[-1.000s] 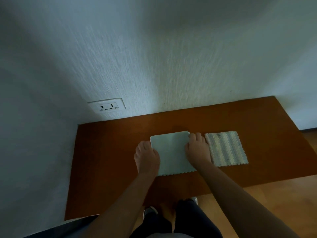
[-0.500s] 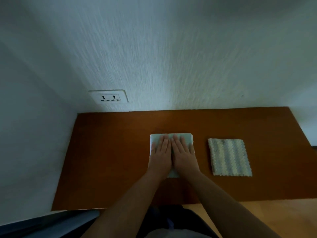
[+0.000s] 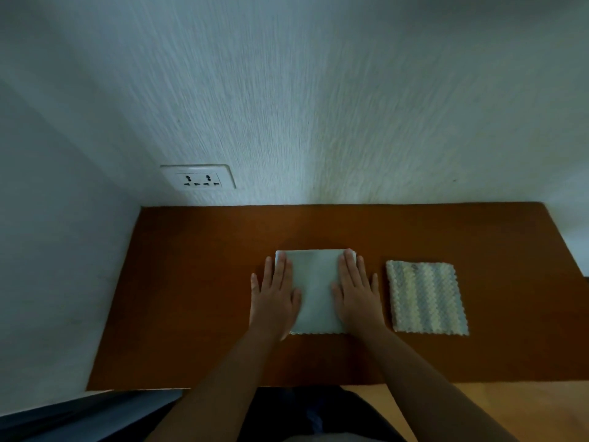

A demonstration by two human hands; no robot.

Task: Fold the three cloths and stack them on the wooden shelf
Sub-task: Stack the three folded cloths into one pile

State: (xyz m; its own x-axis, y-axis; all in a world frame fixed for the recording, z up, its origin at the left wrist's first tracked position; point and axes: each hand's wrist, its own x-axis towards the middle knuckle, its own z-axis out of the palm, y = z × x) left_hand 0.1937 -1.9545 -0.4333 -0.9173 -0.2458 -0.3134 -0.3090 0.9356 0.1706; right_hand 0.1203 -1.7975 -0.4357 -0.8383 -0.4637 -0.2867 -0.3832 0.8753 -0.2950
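Observation:
A pale folded cloth (image 3: 315, 288) lies flat in the middle of the brown wooden shelf (image 3: 191, 282). My left hand (image 3: 274, 298) presses flat on its left edge, fingers spread, partly on the wood. My right hand (image 3: 357, 295) presses flat on its right edge the same way. Neither hand grips anything. To the right, apart from the pale cloth, a striped textured cloth (image 3: 425, 298) lies folded into a square. I see only these two cloths.
The shelf sits in a corner, with textured white walls behind and to the left. A double wall socket (image 3: 199, 178) is above the shelf's back left. A lighter wooden floor (image 3: 510, 409) shows at the lower right, past the shelf's front edge.
Half a second ago my hands lay side by side on the middle of the pale cloth. They have slid apart to its left and right edges. The striped cloth has not moved.

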